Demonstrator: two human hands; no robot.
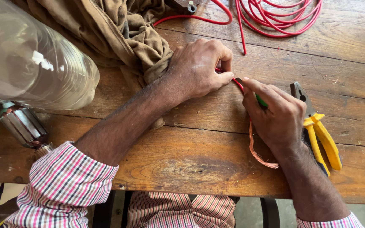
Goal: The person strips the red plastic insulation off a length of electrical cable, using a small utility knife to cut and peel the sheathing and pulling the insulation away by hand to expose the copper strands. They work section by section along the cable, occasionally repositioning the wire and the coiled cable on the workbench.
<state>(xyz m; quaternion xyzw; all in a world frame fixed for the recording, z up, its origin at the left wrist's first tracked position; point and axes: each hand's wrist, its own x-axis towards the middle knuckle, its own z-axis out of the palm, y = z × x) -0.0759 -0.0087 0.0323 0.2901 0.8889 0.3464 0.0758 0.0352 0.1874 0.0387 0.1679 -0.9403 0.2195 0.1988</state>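
Observation:
My left hand point(199, 67) is closed on a red insulated wire point(237, 83) and pins it to the wooden table point(199, 160). My right hand point(273, 114) grips a small green-handled blade tool point(259, 100) whose tip rests against the wire's red insulation just right of the left fingers. Bare copper strands point(256, 152) trail from under the right hand toward me, fanned out at their end.
Yellow-handled pliers point(317, 131) lie just right of my right hand. A coil of red wire point(275, 17) sits at the far edge. A brown cloth point(119, 33) is bunched behind my left hand. A clear plastic bottle point(30, 59) and a motor armature point(24, 126) are at left.

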